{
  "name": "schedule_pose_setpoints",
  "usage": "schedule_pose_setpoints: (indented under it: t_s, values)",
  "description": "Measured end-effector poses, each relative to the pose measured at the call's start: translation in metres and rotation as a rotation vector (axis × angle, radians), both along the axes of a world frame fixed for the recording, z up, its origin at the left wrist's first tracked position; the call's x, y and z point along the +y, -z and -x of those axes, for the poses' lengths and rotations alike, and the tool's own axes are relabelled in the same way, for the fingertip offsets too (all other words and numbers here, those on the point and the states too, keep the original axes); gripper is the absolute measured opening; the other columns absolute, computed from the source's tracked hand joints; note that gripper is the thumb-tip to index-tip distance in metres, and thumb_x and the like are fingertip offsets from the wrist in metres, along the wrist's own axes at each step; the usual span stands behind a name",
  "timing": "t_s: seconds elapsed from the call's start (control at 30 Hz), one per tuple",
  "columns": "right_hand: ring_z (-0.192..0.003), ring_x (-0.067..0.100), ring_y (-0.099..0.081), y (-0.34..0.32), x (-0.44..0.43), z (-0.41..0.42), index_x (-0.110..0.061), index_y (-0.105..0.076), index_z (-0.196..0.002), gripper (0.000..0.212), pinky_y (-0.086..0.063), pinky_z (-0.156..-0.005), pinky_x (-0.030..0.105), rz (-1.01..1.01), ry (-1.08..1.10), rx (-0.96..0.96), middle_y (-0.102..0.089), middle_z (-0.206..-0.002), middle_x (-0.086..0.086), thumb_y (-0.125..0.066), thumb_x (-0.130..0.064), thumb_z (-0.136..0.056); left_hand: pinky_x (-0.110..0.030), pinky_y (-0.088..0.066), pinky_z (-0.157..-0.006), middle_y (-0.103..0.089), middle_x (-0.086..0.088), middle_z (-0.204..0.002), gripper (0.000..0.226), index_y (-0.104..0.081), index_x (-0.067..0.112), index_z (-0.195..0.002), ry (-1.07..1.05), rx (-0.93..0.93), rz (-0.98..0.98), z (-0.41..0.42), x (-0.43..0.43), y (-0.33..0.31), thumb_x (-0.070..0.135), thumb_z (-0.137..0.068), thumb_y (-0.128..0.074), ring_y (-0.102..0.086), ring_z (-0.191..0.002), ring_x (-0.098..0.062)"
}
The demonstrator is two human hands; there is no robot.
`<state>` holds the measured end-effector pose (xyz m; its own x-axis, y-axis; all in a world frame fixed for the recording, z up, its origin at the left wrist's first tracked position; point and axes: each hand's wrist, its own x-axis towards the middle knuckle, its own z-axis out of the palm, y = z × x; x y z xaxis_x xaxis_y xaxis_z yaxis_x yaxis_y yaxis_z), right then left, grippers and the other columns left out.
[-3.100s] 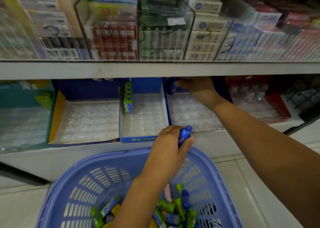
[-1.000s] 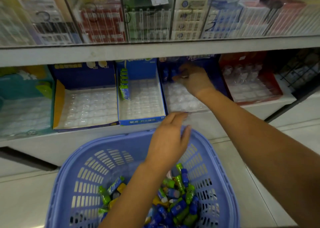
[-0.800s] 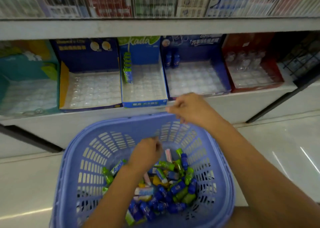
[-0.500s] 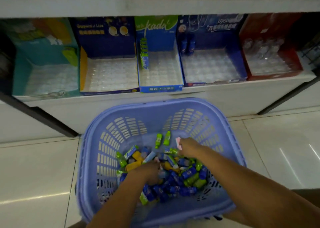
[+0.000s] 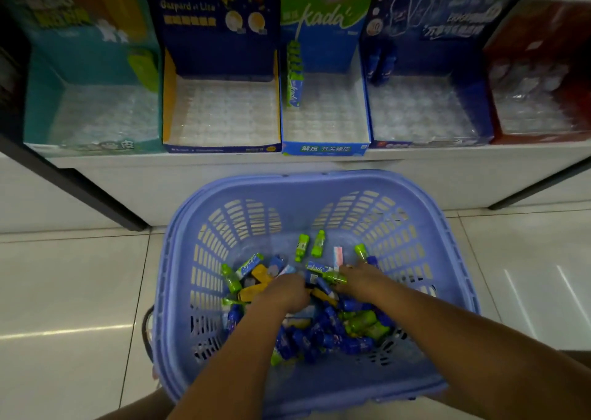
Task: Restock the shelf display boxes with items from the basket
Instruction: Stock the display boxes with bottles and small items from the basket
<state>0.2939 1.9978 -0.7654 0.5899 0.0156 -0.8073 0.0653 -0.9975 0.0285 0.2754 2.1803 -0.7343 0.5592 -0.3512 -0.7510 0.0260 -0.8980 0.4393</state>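
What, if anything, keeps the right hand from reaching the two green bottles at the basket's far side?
Probably nothing, so likely yes: the right hand is down in the basket, and the two green bottles lie uncovered just beyond it.

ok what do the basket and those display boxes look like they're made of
Basket: moulded plastic, lilac, dull sheen, slotted walls. Display boxes: probably printed cardboard, judging by the flat folded panels. Their tray liners: thin clear plastic, glossy and dimpled.
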Motion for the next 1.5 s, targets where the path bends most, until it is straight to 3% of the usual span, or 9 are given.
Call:
schedule_pose_setpoints:
  t_s: [0.2,0.3,0.43,0.63,0.8,0.97,1.1,1.33,1.5]
  values:
    - [-0.116,0.031,-0.053,-0.025,0.004,-0.009,-0.011,-0.039,-0.140,0.052,-0.044,-0.093,0.034,-0.036,-0.004,0.120,-0.050,-0.134,0.018,-0.050,-0.037,-0.096,-0.039,-0.038,-0.063,-0.038,-0.007,-0.063,0.026,-0.049,0.010,-0.073,-0.168,-0.058,0.068,0.000,0.001,0.003,0.015,-0.098,-0.045,-0.034,-0.056,-0.018]
    - [-0.111,0.030,-0.057,-0.039,0.002,-0.006,-0.008,-0.051,-0.130,0.041,-0.047,-0.090,0.035,-0.133,0.105,0.023,-0.057,-0.127,0.017,-0.055,-0.029,-0.094,-0.046,-0.048,-0.078,-0.053,-0.017,-0.072,0.023,-0.053,0.011,-0.083,-0.363,-0.009,0.208,-0.003,0.000,0.001,0.027,-0.099,-0.049,-0.049,-0.068,-0.026]
    - [-0.110,0.025,-0.057,-0.070,0.002,-0.002,-0.015,-0.055,-0.127,0.040,-0.046,-0.084,0.030,-0.466,0.263,-0.147,-0.058,-0.126,0.010,-0.059,-0.033,-0.092,-0.041,-0.055,-0.082,-0.060,-0.017,-0.080,0.032,-0.060,0.008,-0.079,-0.761,0.121,0.470,-0.009,-0.011,-0.008,0.037,-0.092,-0.059,-0.061,-0.078,-0.032]
    - [-0.093,0.023,-0.065,-0.110,0.003,0.001,-0.011,-0.057,-0.118,0.035,-0.055,-0.086,0.042,-0.824,0.590,-0.201,-0.062,-0.112,0.008,-0.069,-0.019,-0.086,-0.022,-0.055,-0.064,-0.068,-0.001,-0.063,0.020,-0.065,0.010,-0.075,-1.221,0.174,0.899,-0.026,-0.016,-0.040,0.027,-0.085,-0.069,-0.065,-0.065,-0.014]
    - [-0.071,0.023,-0.067,-0.145,-0.005,0.001,-0.008,-0.055,-0.083,0.014,-0.057,-0.071,0.027,-1.398,1.023,-0.208,-0.058,-0.077,0.008,-0.058,0.006,-0.086,-0.023,-0.058,-0.062,-0.070,-0.007,-0.082,0.017,-0.065,0.005,-0.097,-1.232,0.180,1.140,-0.045,0.013,-0.097,0.013,-0.096,-0.050,-0.071,-0.069,-0.015]
    - [-0.090,0.026,-0.070,-0.182,0.008,-0.010,-0.010,-0.057,-0.089,0.021,-0.058,-0.080,0.031,-1.767,1.092,-0.326,-0.069,-0.082,0.005,-0.066,-0.003,-0.071,-0.020,-0.042,-0.042,-0.051,-0.002,-0.065,0.016,-0.065,0.009,-0.091,-0.948,0.118,0.993,-0.050,0.029,-0.153,0.012,-0.096,-0.050,-0.048,-0.046,-0.008]
    - [-0.094,0.013,-0.066,-0.206,0.024,-0.015,-0.022,-0.065,-0.110,0.039,-0.053,-0.079,0.022,-1.573,0.758,-0.607,-0.069,-0.097,0.000,-0.073,-0.013,-0.073,-0.020,-0.034,-0.041,-0.056,0.008,-0.063,0.022,-0.070,0.019,-0.087,-0.666,-0.073,0.919,-0.045,0.019,-0.180,0.040,-0.084,-0.065,-0.041,-0.046,-0.008]
    - [-0.096,0.005,-0.058,-0.230,0.028,-0.017,-0.033,-0.063,-0.104,0.041,-0.048,-0.087,0.016,-1.215,0.421,-0.984,-0.053,-0.098,-0.015,-0.074,-0.005,-0.076,-0.018,-0.036,-0.039,-0.059,0.010,-0.058,0.009,-0.070,0.022,-0.081,-0.910,-0.257,1.100,-0.046,-0.003,-0.190,0.022,-0.075,-0.077,-0.041,-0.041,-0.006]
    - [-0.098,-0.003,-0.058,-0.241,0.010,-0.020,-0.030,-0.060,-0.118,0.044,-0.046,-0.087,0.009,-1.139,0.329,-0.949,-0.054,-0.104,-0.014,-0.072,-0.013,-0.080,-0.017,-0.036,-0.038,-0.066,0.014,-0.067,0.011,-0.072,0.029,-0.093,-0.799,-0.345,1.114,-0.053,-0.018,-0.193,0.025,-0.082,-0.071,-0.042,-0.038,-0.009]
